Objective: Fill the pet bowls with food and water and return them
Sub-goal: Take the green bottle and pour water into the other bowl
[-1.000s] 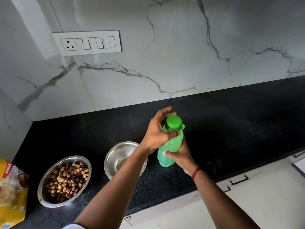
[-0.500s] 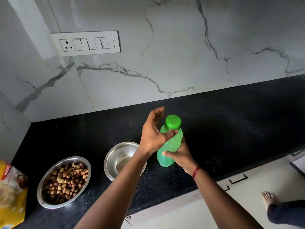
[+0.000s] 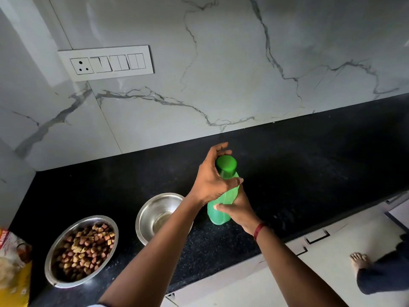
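While the steel food bowl (image 3: 49, 262) stands already full of kibble (image 3: 86, 247), well to the left of the fingers and closest to the person, with the yellow food bag (image 3: 13, 269) beside it, the second steel bowl (image 3: 141, 216) is just left of the right thumb, partly under the left forearm. It seems to hold a little water at the bottom, but the shine of the steel makes this uncertain.

The right hand (image 3: 240, 210) grips the lower body of the green plastic bottle (image 3: 218, 216), which stands upright on the black countertop (image 3: 309, 169). Its thumb presses the near side and the other fingers go round the back, out of view. Above it, the left hand (image 3: 210, 182) closes on the top. The fingers bend round the far side of the green cap (image 3: 226, 166), and the thumb lies across the neck just under it. Beyond the fingers the countertop runs to the marble wall (image 3: 243, 74), which carries a switch panel (image 3: 106, 63).

I judge the bottle to be light, smooth and a little soft in its wall, so a hard squeeze could push water out once it is open. The narrow waist is probably the best place to hold it, while the other hand turns only the cap.
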